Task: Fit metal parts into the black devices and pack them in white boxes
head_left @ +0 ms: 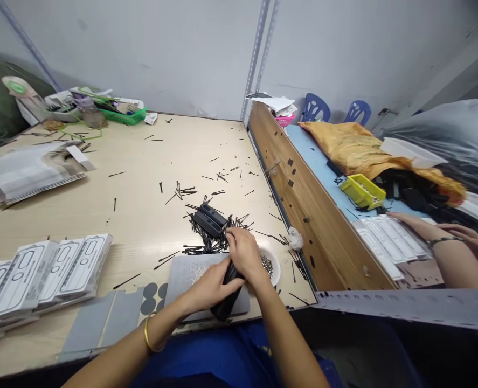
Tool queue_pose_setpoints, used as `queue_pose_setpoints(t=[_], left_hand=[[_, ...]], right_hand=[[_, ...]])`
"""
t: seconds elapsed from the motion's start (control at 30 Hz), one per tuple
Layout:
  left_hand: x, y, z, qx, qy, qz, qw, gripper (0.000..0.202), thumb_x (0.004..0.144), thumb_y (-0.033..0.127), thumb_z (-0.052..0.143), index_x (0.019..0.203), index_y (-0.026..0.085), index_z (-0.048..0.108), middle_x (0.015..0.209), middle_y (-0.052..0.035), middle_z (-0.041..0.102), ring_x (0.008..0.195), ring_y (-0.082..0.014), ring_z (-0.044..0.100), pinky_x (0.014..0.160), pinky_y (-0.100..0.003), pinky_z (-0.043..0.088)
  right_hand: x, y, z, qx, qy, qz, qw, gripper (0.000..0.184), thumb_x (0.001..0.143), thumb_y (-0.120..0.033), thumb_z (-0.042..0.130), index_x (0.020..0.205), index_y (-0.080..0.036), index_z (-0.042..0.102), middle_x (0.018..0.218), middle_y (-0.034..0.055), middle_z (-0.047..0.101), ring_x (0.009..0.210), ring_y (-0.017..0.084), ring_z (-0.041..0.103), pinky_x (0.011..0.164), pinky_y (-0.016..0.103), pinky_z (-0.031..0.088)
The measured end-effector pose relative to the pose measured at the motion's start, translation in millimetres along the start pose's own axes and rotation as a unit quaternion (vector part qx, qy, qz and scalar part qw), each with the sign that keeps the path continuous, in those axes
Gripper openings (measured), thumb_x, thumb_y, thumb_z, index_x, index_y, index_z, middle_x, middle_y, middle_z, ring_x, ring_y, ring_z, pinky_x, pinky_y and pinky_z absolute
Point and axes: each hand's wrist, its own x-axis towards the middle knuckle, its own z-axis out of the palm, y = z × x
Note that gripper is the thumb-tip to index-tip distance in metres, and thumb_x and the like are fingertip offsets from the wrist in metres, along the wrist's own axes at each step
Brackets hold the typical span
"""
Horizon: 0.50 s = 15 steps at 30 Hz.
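Note:
My left hand (210, 286) is wrapped round a long black piece with a finely ribbed surface (223, 308), thumb lying across it. The far end of the same piece is under the curled fingers of my right hand (244, 252); whether they pinch a smaller part there is hidden. It lies slanted over a grey mat (182, 272) at the table's front edge. Beside my right wrist is a white bowl (278, 275) with small shiny metal parts. Beyond my hands, two black oblong parts (207, 223) rest among many thin black sticks (198, 249).
White printed boxes (83, 264) are stacked at left, near grey sheets (121, 315) and dark discs (149, 299). A wooden divider (303, 210) borders the table on the right. Past it, a co-worker's hands (420, 226) are over white boxes, near a yellow bin (362, 193).

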Motion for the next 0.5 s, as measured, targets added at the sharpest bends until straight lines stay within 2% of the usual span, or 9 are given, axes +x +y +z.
queue_pose_setpoints(t=[0.03, 0.07, 0.13, 0.2, 0.27, 0.3, 0.4, 0.47, 0.5], left_hand=[[-6, 2, -1.1, -0.027, -0.027, -0.009, 0.999, 0.045, 0.082, 0.033, 0.055, 0.121, 0.011, 0.053, 0.098, -0.0109, 0.066, 0.084, -0.0239, 0.061, 0.073, -0.032, 0.047], [-10, 1, -4.6, -0.063, -0.049, -0.015, 0.997, 0.045, 0.082, 0.035, 0.056, 0.121, 0.012, 0.054, 0.098, -0.0100, 0.066, 0.084, -0.0235, 0.061, 0.072, -0.031, 0.047], [-12, -11, -21.8, -0.127, -0.027, -0.040, 0.991, 0.046, 0.082, 0.039, 0.059, 0.122, 0.016, 0.056, 0.101, -0.0099, 0.066, 0.084, -0.0228, 0.062, 0.070, -0.028, 0.047], [-7, -39, -53.3, -0.114, 0.126, -0.107, 0.980, 0.053, 0.078, 0.042, 0.064, 0.125, 0.018, 0.056, 0.107, -0.0125, 0.066, 0.082, -0.0243, 0.063, 0.070, -0.029, 0.048], [-1, -75, -94.0, 0.003, 0.324, -0.184, 0.928, 0.058, 0.072, 0.039, 0.070, 0.124, 0.015, 0.058, 0.110, -0.0172, 0.064, 0.090, -0.0302, 0.062, 0.079, -0.035, 0.047], [2, -94, -114.5, 0.075, 0.360, -0.228, 0.901, 0.063, 0.074, 0.039, 0.068, 0.130, 0.014, 0.053, 0.113, -0.0201, 0.063, 0.096, -0.0340, 0.061, 0.086, -0.040, 0.045], [4, -132, -159.4, 0.130, 0.378, -0.295, 0.868, 0.081, 0.074, 0.033, 0.067, 0.143, 0.003, 0.036, 0.116, -0.0325, 0.056, 0.112, -0.0489, 0.050, 0.093, -0.060, 0.034], [10, -139, -167.1, 0.189, 0.379, -0.277, 0.862, 0.080, 0.076, 0.030, 0.063, 0.144, 0.002, 0.033, 0.124, -0.0355, 0.050, 0.121, -0.0534, 0.038, 0.093, -0.067, 0.028], [15, -138, -164.1, 0.235, 0.368, -0.235, 0.868, 0.074, 0.077, 0.027, 0.060, 0.143, 0.003, 0.035, 0.129, -0.0354, 0.045, 0.125, -0.0530, 0.033, 0.095, -0.068, 0.024]], right_hand=[[13, 6, -1, -0.021, -0.016, 0.026, 0.999, 0.030, 0.092, -0.028, 0.040, 0.105, -0.017, 0.065, 0.110, 0.0093, 0.065, 0.105, 0.020, 0.057, 0.097, 0.038, 0.040], [23, 14, -4, -0.051, 0.014, 0.065, 0.997, 0.029, 0.091, -0.031, 0.045, 0.104, -0.015, 0.065, 0.112, 0.0121, 0.064, 0.106, 0.023, 0.055, 0.098, 0.040, 0.038], [31, 36, -9, -0.056, 0.089, 0.110, 0.988, 0.028, 0.089, -0.030, 0.048, 0.107, -0.014, 0.063, 0.116, 0.0128, 0.062, 0.109, 0.023, 0.053, 0.095, 0.037, 0.038], [19, 59, -13, -0.015, 0.092, 0.110, 0.989, 0.025, 0.091, -0.032, 0.044, 0.100, -0.016, 0.062, 0.101, 0.0089, 0.066, 0.093, 0.017, 0.058, 0.080, 0.028, 0.040], [-5, 80, -11, -0.043, 0.040, 0.105, 0.993, 0.024, 0.090, -0.030, 0.042, 0.083, -0.018, 0.061, 0.083, 0.0055, 0.066, 0.072, 0.014, 0.055, 0.063, 0.024, 0.032], [-19, 89, -8, -0.067, 0.017, 0.104, 0.992, 0.021, 0.088, -0.026, 0.045, 0.076, -0.017, 0.060, 0.075, 0.0048, 0.064, 0.065, 0.013, 0.051, 0.058, 0.024, 0.027], [-51, 108, 4, -0.112, 0.001, 0.072, 0.991, 0.012, 0.081, -0.015, 0.049, 0.075, -0.018, 0.059, 0.077, 0.0051, 0.063, 0.071, 0.014, 0.053, 0.060, 0.024, 0.028], [-60, 115, 11, -0.120, 0.001, 0.054, 0.991, 0.014, 0.080, -0.012, 0.047, 0.076, -0.017, 0.059, 0.083, 0.0060, 0.063, 0.081, 0.016, 0.055, 0.066, 0.025, 0.033], [-61, 117, 13, -0.119, -0.004, 0.053, 0.991, 0.015, 0.081, -0.013, 0.045, 0.076, -0.017, 0.059, 0.084, 0.0062, 0.062, 0.083, 0.016, 0.055, 0.070, 0.026, 0.035]])
